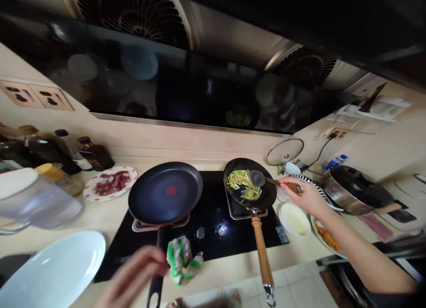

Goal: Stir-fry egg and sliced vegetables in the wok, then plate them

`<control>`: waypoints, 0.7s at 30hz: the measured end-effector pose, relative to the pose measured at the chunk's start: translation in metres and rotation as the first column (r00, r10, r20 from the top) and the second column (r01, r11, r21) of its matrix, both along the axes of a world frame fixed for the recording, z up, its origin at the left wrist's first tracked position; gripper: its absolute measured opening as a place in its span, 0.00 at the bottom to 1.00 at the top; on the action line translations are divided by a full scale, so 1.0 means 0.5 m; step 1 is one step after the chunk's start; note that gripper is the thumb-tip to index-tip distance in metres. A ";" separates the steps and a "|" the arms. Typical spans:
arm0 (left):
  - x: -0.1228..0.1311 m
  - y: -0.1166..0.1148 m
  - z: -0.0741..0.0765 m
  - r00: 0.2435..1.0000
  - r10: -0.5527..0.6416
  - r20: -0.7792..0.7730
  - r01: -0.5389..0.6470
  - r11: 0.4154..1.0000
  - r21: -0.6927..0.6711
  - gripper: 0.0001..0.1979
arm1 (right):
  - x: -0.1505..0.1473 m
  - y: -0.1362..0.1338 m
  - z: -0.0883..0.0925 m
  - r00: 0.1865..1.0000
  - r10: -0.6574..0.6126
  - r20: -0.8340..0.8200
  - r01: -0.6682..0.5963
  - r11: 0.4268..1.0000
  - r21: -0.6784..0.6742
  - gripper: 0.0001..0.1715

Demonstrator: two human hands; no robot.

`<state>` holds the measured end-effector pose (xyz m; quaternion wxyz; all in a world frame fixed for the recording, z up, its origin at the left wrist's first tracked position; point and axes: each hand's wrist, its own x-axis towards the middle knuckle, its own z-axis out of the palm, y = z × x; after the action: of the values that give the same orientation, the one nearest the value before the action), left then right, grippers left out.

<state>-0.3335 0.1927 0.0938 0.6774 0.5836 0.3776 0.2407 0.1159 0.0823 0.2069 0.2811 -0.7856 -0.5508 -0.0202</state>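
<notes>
My right hand [301,193] is closed around the wooden handle of a spatula [258,179]. The spatula's rounded metal head rests in a small black wok [268,197], against shredded green and yellow food [240,179]. The wok sits on the right burner, its long wooden handle [262,250] pointing toward me. My left hand [136,274], smeared by motion, is beside the black handle of a large flat frying pan [156,197]. Whether it touches that handle is unclear. The frying pan holds nothing and stands on the left burner. A crumpled green and grey cloth [181,257] lies right of its handle.
Sliced meat fills a polka-dot plate [87,190] on the left, near dark bottles [96,155] and a large white plate [76,259]. At right are a white bowl [289,217], a plate of orange food [328,239] and a lidded pot [356,190]. A range hood [199,90] hangs low overhead.
</notes>
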 end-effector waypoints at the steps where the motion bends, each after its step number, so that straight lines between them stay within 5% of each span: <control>1: 0.054 -0.045 -0.021 0.984 -0.175 -0.008 0.175 0.984 -0.031 0.19 | 0.030 0.001 0.015 0.999 -0.041 0.004 0.041 0.999 -0.013 0.14; 4: 0.254 -0.158 -0.098 0.934 -0.354 0.048 0.355 0.905 -0.234 0.31 | 0.089 0.016 0.031 0.988 -0.151 -0.025 0.150 0.988 -0.036 0.13; 6: 0.375 -0.212 -0.146 0.933 -0.324 0.155 0.359 0.840 -0.408 0.40 | 0.100 0.032 0.012 0.962 -0.194 -0.193 0.197 0.980 -0.002 0.14; 9: 0.485 -0.267 -0.195 0.952 -0.133 0.275 0.265 0.806 -0.528 0.37 | 0.103 0.041 -0.025 0.893 -0.135 -0.429 0.166 0.986 0.035 0.17; 13: 0.515 -0.308 -0.218 0.986 0.026 0.167 0.061 0.867 -0.495 0.45 | 0.162 0.018 -0.021 0.959 0.090 -0.269 -0.083 0.996 0.039 0.14; 15: 0.507 -0.319 -0.218 0.991 0.069 0.115 -0.010 0.891 -0.454 0.48 | 0.216 0.016 -0.014 0.982 0.107 -0.154 -0.107 0.994 0.009 0.11; 17: 0.497 -0.326 -0.212 0.994 0.058 0.098 -0.014 0.916 -0.400 0.46 | 0.264 0.027 -0.026 0.965 0.076 -0.251 -0.069 0.997 0.035 0.10; 21: 0.490 -0.331 -0.207 0.995 0.045 0.090 -0.012 0.941 -0.337 0.42 | 0.290 0.047 -0.090 0.797 0.087 -0.598 -0.017 0.992 0.123 0.17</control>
<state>-0.0883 0.0270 -0.0100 0.7810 0.4415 0.3884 0.2105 0.2606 0.1057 0.1620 0.4851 -0.7191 -0.4523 0.2074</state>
